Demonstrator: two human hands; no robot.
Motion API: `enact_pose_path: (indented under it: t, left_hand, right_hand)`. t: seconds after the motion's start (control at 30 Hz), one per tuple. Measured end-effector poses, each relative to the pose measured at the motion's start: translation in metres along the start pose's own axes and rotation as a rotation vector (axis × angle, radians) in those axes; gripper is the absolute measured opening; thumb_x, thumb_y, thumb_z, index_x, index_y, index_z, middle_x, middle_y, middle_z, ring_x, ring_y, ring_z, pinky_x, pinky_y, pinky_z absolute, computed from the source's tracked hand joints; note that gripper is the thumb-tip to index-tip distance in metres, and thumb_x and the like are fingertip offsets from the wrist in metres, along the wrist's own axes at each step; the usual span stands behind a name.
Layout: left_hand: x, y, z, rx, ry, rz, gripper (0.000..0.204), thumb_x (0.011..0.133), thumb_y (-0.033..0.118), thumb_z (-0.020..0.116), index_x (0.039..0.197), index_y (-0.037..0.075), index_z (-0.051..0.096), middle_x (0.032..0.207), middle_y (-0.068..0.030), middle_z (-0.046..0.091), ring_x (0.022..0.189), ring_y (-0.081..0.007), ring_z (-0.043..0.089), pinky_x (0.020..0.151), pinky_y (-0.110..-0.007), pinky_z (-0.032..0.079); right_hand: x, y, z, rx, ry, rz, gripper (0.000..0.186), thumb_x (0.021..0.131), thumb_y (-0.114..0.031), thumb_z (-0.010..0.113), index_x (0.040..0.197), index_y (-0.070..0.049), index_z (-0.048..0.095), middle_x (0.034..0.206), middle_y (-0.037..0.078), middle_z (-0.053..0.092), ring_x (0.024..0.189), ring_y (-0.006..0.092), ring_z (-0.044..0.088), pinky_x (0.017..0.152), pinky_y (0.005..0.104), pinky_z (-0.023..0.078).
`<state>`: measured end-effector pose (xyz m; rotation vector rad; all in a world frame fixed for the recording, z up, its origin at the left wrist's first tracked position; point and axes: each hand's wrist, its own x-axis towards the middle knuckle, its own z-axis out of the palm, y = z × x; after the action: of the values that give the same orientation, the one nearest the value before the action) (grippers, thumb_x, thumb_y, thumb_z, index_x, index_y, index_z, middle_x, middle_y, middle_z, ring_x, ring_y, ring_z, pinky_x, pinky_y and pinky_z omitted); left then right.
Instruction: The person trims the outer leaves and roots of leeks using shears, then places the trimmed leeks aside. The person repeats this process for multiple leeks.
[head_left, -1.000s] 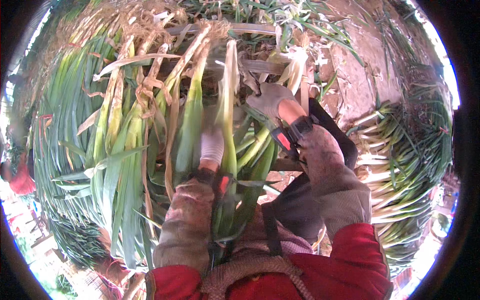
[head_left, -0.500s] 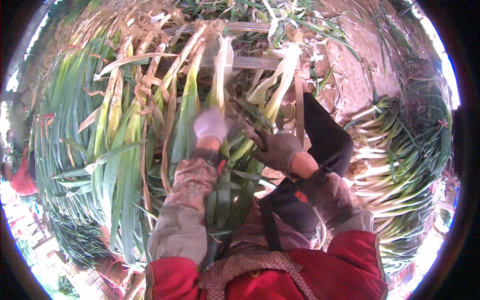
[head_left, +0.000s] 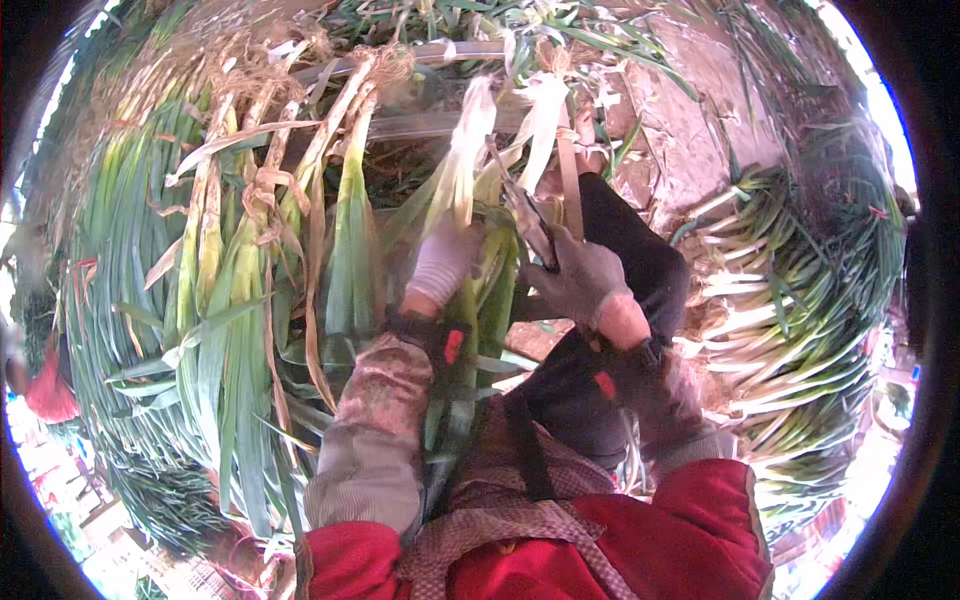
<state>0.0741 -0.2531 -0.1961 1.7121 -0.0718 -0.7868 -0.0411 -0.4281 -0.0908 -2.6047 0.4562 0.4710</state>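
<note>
My left hand (head_left: 445,260), in a pale glove, is closed around a leek (head_left: 468,140). The leek's white end points away from me and its green leaves run back under my forearm. In my right hand (head_left: 588,278), gloved in grey, a knife (head_left: 527,215) is gripped, its narrow, dark blade slanting up beside the held leek. Just right of that leek, another leek (head_left: 545,105) with a white, peeled-looking stem leans past the blade. To the left of my left hand lie untrimmed leeks (head_left: 350,200) with roots and dry brown leaves.
A big heap of long green leeks (head_left: 130,250) fills the left side. Trimmed white-stemmed leeks (head_left: 770,320) are stacked at right, beyond my dark-trousered knee (head_left: 640,250). Bars (head_left: 420,125) cross behind the leeks. Leaf scraps (head_left: 600,50) litter the far ground.
My left hand and the leek in it have moved right, closer to the knife. My right hand has shifted slightly right, and the blade now points farther up.
</note>
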Motion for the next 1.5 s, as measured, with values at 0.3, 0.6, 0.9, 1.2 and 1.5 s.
enact_pose_path:
  t: [0.3,0.6,0.9,1.2,1.5]
  left_hand:
    - [0.004,-0.008,0.002,0.009,0.024,0.011,0.032,0.099,0.019,0.06,0.126,0.002,0.056,0.076,-0.0045,0.06,0.056,-0.0148,0.058,0.047,-0.032,0.05]
    - [-0.001,-0.011,-0.022,-0.125,-0.031,0.021,0.028,0.098,0.028,0.059,0.114,0.005,0.06,0.077,-0.0075,0.064,0.057,-0.0167,0.061,0.053,-0.031,0.053]
    - [-0.04,-0.005,-0.034,-0.639,-0.15,-0.117,0.036,0.101,0.045,0.058,0.101,0.009,0.059,0.074,-0.0051,0.062,0.052,-0.0147,0.056,0.046,-0.028,0.047]
    - [-0.03,-0.034,-0.024,-0.563,0.088,-0.251,0.045,0.103,0.049,0.05,0.1,0.007,0.065,0.072,-0.0083,0.065,0.05,-0.0196,0.057,0.045,-0.034,0.048]
    - [-0.037,-0.035,-0.021,0.068,0.18,0.046,0.027,0.093,0.024,0.061,0.106,0.002,0.069,0.087,-0.0154,0.07,0.07,-0.0244,0.067,0.063,-0.037,0.055]
  right_hand:
    - [0.1,-0.011,-0.038,-0.046,-0.064,0.019,0.06,0.085,-0.055,0.061,0.102,0.003,0.069,0.093,0.027,0.071,0.091,0.0411,0.071,0.084,0.0473,0.054]
    - [0.137,-0.018,-0.042,-0.151,-0.122,0.044,0.063,0.081,-0.051,0.055,0.107,0.005,0.071,0.1,0.028,0.071,0.096,0.0407,0.071,0.088,0.0451,0.054]
    - [0.078,-0.042,-0.039,-0.197,-0.139,0.018,0.057,0.086,-0.052,0.058,0.103,0.001,0.071,0.1,0.025,0.072,0.097,0.0395,0.071,0.09,0.045,0.055]
    - [0.007,-0.024,-0.012,-0.189,-0.157,-0.012,0.056,0.087,-0.054,0.061,0.106,-0.001,0.064,0.09,0.024,0.071,0.089,0.0419,0.071,0.082,0.0499,0.055]
    - [-0.091,0.001,-0.007,-0.079,-0.205,-0.078,0.056,0.088,-0.043,0.069,0.125,-0.007,0.05,0.078,0.023,0.068,0.078,0.0455,0.068,0.068,0.0533,0.052]
